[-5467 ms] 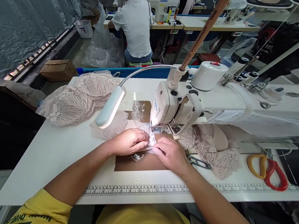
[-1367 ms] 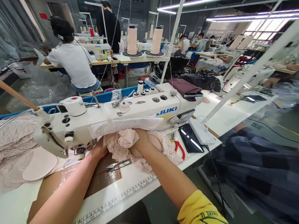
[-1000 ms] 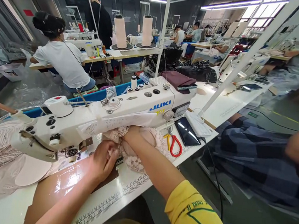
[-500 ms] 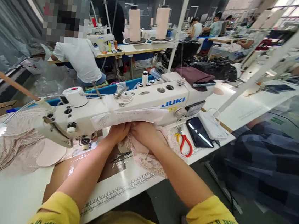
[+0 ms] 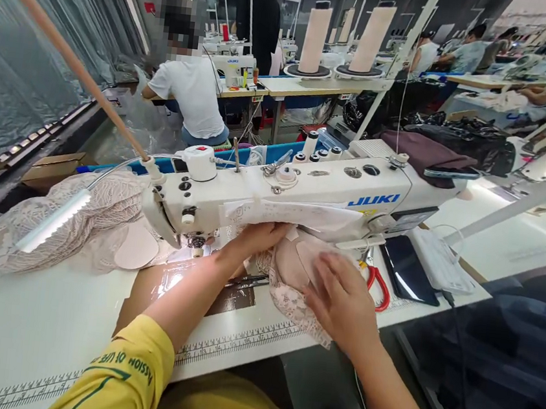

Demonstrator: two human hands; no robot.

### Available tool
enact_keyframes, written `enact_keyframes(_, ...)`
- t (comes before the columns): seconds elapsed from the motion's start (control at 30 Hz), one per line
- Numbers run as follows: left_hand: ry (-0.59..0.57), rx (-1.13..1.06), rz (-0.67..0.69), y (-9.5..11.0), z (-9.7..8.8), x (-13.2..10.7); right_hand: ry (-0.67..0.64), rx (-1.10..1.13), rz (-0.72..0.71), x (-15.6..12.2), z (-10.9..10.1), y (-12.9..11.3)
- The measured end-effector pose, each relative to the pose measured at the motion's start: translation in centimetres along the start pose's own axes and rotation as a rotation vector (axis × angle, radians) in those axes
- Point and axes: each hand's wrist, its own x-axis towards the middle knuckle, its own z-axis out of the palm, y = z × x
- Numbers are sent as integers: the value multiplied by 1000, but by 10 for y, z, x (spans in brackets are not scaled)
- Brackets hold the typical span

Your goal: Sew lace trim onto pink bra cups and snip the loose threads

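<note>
A white Juki sewing machine [image 5: 303,191] stands across my white table [image 5: 46,324]. Under its arm lies a pile of pink lace and padded cups [image 5: 294,278]. My left hand [image 5: 254,238] reaches under the machine arm and its fingers curl into the lace near the top of the pile. My right hand [image 5: 341,296] hovers over the pile's near side, blurred by motion, fingers stretched out over a padded cup. Thread snips [image 5: 245,283] lie on the brown plate just left of the pile.
More pink lace [image 5: 81,217] and a loose cup [image 5: 136,252] lie left of the needle under a lit lamp [image 5: 54,220]. Red-handled scissors [image 5: 379,287] and a dark phone [image 5: 407,267] sit right of the pile. Other people work at machines behind.
Earlier both hands guided lace at the needle. Since then both moved right to the pile under the machine arm, and my right hand has now drawn back over its near side.
</note>
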Motion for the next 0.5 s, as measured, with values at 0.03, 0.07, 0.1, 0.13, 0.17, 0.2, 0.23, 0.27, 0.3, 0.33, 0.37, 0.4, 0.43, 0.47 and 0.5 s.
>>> enact_keyframes(0.03, -3, 3, 34, 4, -1, -5, 29, 67, -57, -1, 0, -10)
enact_keyframes(0.07, -6, 17, 75, 8, -2, -12, 24, 139, -128, 0, 3, -21)
enact_keyframes(0.1, -10, 44, 116, 11, -2, -20, -24, 201, -196, 1, 8, -32)
enact_keyframes(0.13, -11, 81, 146, 15, -3, -30, -99, 231, -249, 2, 16, -43)
enact_keyframes(0.17, -13, 129, 160, 18, -5, -41, -182, 231, -288, 4, 26, -52)
enact_keyframes(0.2, -24, 183, 162, 22, -7, -54, -265, 204, -306, 6, 36, -60)
enact_keyframes(0.23, -44, 238, 157, 25, -12, -69, -331, 164, -306, 9, 46, -66)
enact_keyframes(0.27, -81, 285, 156, 27, -18, -84, -381, 121, -302, 11, 55, -70)
enact_keyframes(0.3, -134, 319, 168, 29, -27, -100, -418, 83, -297, 14, 62, -73)
enact_keyframes(0.33, -192, 334, 185, 30, -36, -116, -446, 50, -295, 17, 66, -74)
enact_keyframes(0.37, -247, 337, 195, 29, -47, -131, -473, 24, -303, 20, 69, -75)
enact_keyframes(0.4, -281, 331, 192, 27, -58, -146, -504, -1, -317, 23, 70, -75)
enact_keyframes(0.43, -287, 328, 170, 22, -70, -159, -534, -27, -334, 26, 69, -76)
enact_keyframes(0.47, -262, 337, 134, 15, -82, -170, -564, -51, -347, 30, 68, -77)
enact_keyframes(0.5, -209, 364, 86, 5, -93, -180, -593, -78, -352, 34, 66, -79)
